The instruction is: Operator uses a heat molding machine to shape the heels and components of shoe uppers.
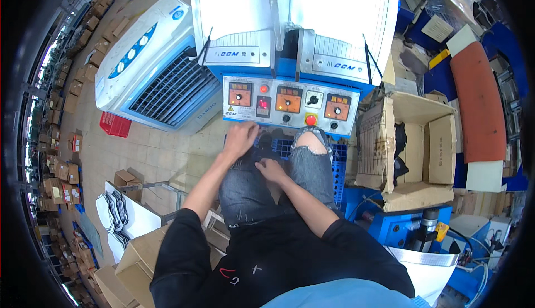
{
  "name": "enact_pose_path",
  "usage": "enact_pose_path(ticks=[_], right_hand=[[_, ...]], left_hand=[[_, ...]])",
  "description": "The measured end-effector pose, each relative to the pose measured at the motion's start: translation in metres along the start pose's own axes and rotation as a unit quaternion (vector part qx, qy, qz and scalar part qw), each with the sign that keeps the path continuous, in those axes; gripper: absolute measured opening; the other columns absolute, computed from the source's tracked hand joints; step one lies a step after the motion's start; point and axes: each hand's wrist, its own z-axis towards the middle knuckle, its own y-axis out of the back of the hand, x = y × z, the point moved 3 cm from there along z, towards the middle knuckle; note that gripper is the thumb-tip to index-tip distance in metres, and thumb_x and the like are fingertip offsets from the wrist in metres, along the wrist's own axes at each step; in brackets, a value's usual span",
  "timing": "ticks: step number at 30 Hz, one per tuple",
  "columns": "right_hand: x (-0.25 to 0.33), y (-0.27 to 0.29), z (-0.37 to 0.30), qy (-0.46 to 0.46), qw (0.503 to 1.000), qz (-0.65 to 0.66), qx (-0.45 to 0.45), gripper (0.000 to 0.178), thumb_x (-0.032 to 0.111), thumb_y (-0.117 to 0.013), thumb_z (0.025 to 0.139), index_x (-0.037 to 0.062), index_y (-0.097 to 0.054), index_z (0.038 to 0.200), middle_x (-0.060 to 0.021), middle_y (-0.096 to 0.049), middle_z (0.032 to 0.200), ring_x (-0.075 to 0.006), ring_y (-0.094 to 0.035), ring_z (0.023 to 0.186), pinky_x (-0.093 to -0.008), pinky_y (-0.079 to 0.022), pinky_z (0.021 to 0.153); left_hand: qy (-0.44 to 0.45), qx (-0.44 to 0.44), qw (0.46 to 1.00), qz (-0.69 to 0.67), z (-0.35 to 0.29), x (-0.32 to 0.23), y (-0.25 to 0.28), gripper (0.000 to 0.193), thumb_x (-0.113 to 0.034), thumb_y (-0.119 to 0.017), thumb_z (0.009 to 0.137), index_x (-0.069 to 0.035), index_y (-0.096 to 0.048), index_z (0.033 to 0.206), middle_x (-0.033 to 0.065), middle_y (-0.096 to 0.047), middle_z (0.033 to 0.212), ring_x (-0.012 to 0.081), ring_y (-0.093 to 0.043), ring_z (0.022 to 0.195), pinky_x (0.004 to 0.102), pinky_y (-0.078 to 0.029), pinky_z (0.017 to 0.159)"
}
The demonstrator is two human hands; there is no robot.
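Observation:
My left hand (242, 139) is held just below the machine's control panel (224, 99), above my left thigh, with its fingers bent inward. Lower and to the right, my right hand (271, 170) is over my lap, fingers curled toward a dark patch between the two hands. That dark patch blends with my jeans and the shadow, so what the fingers hold cannot be made out. The panel carries orange dials, lit displays, black knobs and a red push button (311, 120) on a yellow base. Two white-covered blue machine housings (237, 29) rise behind it.
On the left stands a white and blue air cooler (173, 79), with a red crate (115, 124) beside it. An open cardboard box (384, 152) with black pieces inside is at right. White sheets with dark-edged pieces (114, 219) lie lower left. Blue machinery (401, 224) stands lower right.

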Motion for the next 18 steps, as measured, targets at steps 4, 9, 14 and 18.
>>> enact_pose_path(ticks=[4, 9, 14, 18], right_hand=[[0.000, 0.002, 0.002, 0.013, 1.000, 0.019, -0.002, 0.042, 0.039, -0.054, 0.087, 0.0010, -0.065, 0.098, -0.0243, -0.065, 0.097, -0.0397, -0.060, 0.098, -0.0449, -0.046, 0.086], [0.011, 0.005, 0.001, 0.013, 0.999, 0.016, 0.031, 0.047, 0.040, -0.054, 0.087, -0.0034, -0.063, 0.105, -0.0244, -0.064, 0.102, -0.0382, -0.060, 0.100, -0.0410, -0.046, 0.087], [0.009, 0.005, 0.001, 0.020, 0.999, 0.018, 0.024, 0.046, 0.039, -0.055, 0.087, -0.0028, -0.063, 0.104, -0.0241, -0.064, 0.100, -0.0380, -0.060, 0.101, -0.0411, -0.046, 0.086], [0.014, 0.006, -0.003, 0.021, 0.999, 0.026, 0.027, 0.044, 0.039, -0.055, 0.087, -0.0014, -0.063, 0.103, -0.0232, -0.065, 0.099, -0.0377, -0.060, 0.099, -0.0405, -0.046, 0.085]], left_hand=[[-0.122, -0.055, 0.987, 0.094, 0.063, -0.038, 0.079, 0.009, -0.008, -0.062, 0.081, 0.000, -0.063, 0.082, 0.0161, -0.063, 0.074, 0.0333, -0.061, 0.068, 0.0409, -0.047, 0.063], [-0.181, -0.124, 0.965, 0.146, 0.138, -0.068, 0.152, 0.014, -0.013, -0.061, 0.083, 0.001, -0.062, 0.083, 0.0134, -0.062, 0.076, 0.0300, -0.059, 0.070, 0.0393, -0.047, 0.067], [-0.175, -0.190, 0.956, 0.142, 0.217, -0.122, 0.186, 0.018, -0.021, -0.062, 0.081, -0.003, -0.064, 0.084, 0.0131, -0.059, 0.080, 0.0304, -0.058, 0.076, 0.0395, -0.046, 0.072], [-0.155, -0.180, 0.968, 0.080, 0.268, -0.139, 0.203, 0.034, -0.035, -0.060, 0.082, -0.004, -0.067, 0.091, 0.0158, -0.062, 0.085, 0.0322, -0.060, 0.082, 0.0396, -0.046, 0.078]])
